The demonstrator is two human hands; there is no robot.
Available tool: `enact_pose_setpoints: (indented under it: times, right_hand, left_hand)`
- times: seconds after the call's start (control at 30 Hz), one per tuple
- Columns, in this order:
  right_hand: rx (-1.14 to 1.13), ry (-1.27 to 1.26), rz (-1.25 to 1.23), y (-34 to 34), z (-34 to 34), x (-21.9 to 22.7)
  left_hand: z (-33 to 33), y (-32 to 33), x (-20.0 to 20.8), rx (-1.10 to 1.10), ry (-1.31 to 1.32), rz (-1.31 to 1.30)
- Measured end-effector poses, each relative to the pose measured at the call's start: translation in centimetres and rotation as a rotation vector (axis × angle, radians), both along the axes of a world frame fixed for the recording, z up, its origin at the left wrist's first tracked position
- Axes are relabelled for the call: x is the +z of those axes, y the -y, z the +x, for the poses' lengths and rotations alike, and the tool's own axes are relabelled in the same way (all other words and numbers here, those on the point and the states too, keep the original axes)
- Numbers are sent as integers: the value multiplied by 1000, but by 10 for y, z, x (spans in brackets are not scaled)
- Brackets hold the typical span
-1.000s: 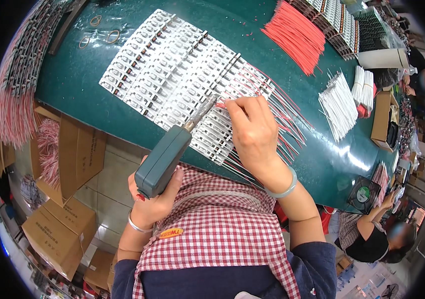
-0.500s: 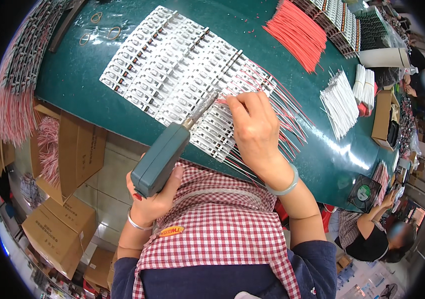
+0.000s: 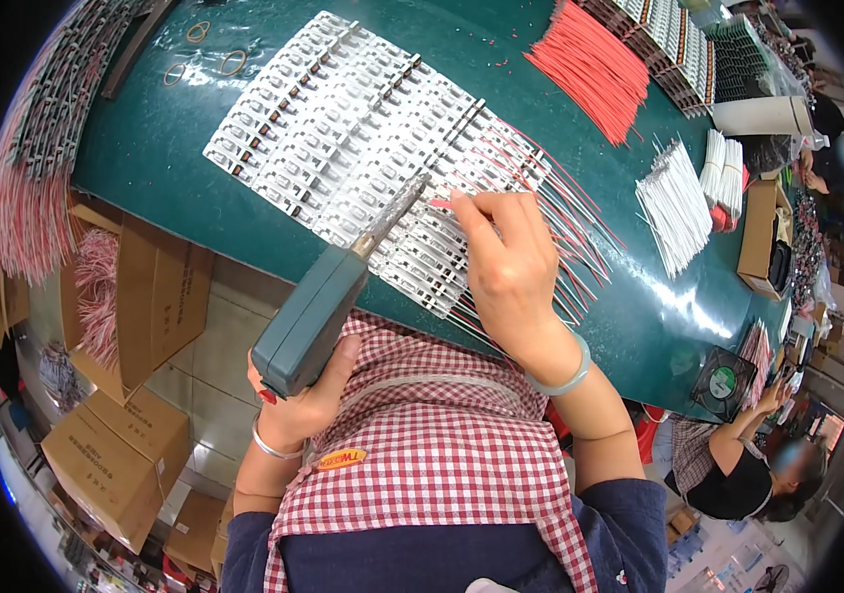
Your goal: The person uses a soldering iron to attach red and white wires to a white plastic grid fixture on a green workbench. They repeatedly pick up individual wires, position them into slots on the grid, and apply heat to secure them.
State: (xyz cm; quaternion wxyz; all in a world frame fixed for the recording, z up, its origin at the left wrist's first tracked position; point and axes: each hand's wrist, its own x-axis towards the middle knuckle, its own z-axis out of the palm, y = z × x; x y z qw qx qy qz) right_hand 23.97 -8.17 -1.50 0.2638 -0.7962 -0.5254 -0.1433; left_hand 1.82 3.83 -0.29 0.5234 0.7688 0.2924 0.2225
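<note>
My left hand (image 3: 303, 400) is wrapped round a dark green soldering gun (image 3: 311, 318). Its long metal tip points up and right over a panel of white plastic strips (image 3: 328, 128) laid side by side on the green table. Close to that tip, my right hand (image 3: 509, 262) pinches a red wire (image 3: 442, 204), whose short end pokes out past the fingertips above the strips. Red, white and dark wires (image 3: 575, 232) run out from the panel's right side, partly under my right hand. The fingers hide most of the held wire.
Bundles of red wires (image 3: 595, 74) and white wires (image 3: 677, 208) lie right of the panel. An open carton (image 3: 766, 237) and a black fan (image 3: 723, 383) sit along the right side. Wired strips (image 3: 51, 128) hang over the left edge, above cartons (image 3: 120, 460). Co-workers sit at right.
The gun has shifted slightly left, its tip now a little farther from the pinched wire. My right hand has moved only slightly, still pinching. The panel has shifted a touch right.
</note>
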Motion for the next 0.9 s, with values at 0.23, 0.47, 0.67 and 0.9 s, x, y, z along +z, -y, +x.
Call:
enact_pose_setpoints:
  times: [0.23,0.47,0.67,0.9]
  right_hand:
    - [-1,-46,-15,1,-6,-3]
    - [0,-36,-10,-1,-7,-4]
    - [-8,-28,-13,-1,-7,-3]
    - [-17,-10,-12,-3,-9,-2]
  left_hand:
    - [-1,-1,-1,-17,47,-6]
    - [1,-3,0,-55,62,-27]
    - [2,-3,-4,-79,80,-7]
    - [2,-4,-1,-84,65,-37]
